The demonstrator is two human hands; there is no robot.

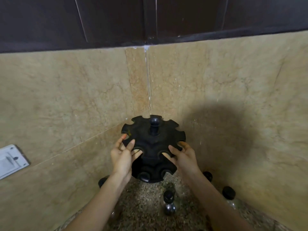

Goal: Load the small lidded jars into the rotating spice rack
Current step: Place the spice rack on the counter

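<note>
Both left hand (pixel 122 158) and right hand (pixel 184 157) flanking the spice rack (pixel 155 145), fingers (pixel 130 144) gripping its notched top tier.

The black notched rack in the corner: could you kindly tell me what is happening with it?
A person grips the black round notched plastic spice rack from both sides, the left hand on its left edge and the right hand on its right, fingers showing through the notches. The notches in view hold no jars. Several small clear jars with black lids stand around it on the speckled stone counter, not yet loaded.
</note>
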